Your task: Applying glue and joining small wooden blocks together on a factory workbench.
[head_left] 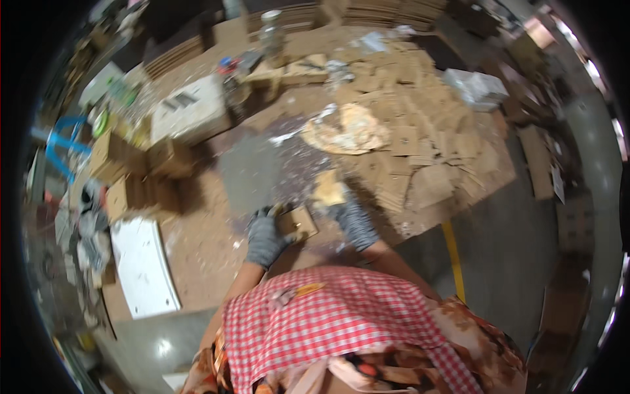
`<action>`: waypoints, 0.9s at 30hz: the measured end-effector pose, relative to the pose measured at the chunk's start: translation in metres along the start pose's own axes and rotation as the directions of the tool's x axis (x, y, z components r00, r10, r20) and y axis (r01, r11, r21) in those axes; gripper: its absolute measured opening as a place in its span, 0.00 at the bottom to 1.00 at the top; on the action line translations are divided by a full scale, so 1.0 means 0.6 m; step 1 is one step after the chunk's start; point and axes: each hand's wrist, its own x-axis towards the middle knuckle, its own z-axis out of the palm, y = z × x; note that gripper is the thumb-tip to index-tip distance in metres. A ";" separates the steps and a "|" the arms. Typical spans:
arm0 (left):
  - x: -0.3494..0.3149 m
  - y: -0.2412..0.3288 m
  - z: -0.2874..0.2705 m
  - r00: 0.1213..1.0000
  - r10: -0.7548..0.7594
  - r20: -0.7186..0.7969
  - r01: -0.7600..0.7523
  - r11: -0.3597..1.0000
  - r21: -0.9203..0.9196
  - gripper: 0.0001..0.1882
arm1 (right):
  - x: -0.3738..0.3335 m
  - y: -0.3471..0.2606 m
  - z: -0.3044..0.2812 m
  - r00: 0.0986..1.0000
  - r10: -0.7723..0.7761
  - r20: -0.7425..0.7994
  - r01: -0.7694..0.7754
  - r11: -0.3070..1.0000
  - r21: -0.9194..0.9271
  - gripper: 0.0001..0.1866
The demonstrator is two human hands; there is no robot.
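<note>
The cardboard piece [296, 222] sits at the near edge of the table [203, 243], just in front of our apron [328, 322], and we hold it between both gloved hands. Our left hand [266, 238] closes on its left end; our right hand [353, 222] lies at its right side, touching or nearly so, and we cannot tell whether those fingers grip it. Its long axis runs roughly left to right, tilted a little, and the left hand is the nearer. Just beyond the right hand lies a paler card scrap [328, 190]. Farther out, a heap of flat brown cards [420, 151] covers the right half of the table, with a crumpled yellowish sheet [348, 130] at its inner edge. To the left stand brown folded boxes [141, 177], a white board [144, 266] near us, and a white carton [190, 111] with dark marks farther off. A yellow strip [454, 259] marks the floor on the right.
</note>
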 end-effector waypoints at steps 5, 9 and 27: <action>0.017 0.000 0.024 0.980 -0.098 0.173 0.076 0.989 0.128 0.50 | -0.006 0.054 0.028 0.943 0.311 0.118 -0.283 0.566 0.774 0.20; 0.033 0.017 0.020 0.961 -0.165 0.222 0.107 0.962 0.252 0.53 | -0.011 0.065 0.036 0.844 0.473 0.252 -0.484 0.469 0.739 0.19; 0.000 -0.023 -0.007 0.936 -0.270 0.225 0.196 -0.129 -0.972 0.21 | -0.008 -0.120 0.013 0.887 0.209 0.412 -0.460 0.322 0.827 0.25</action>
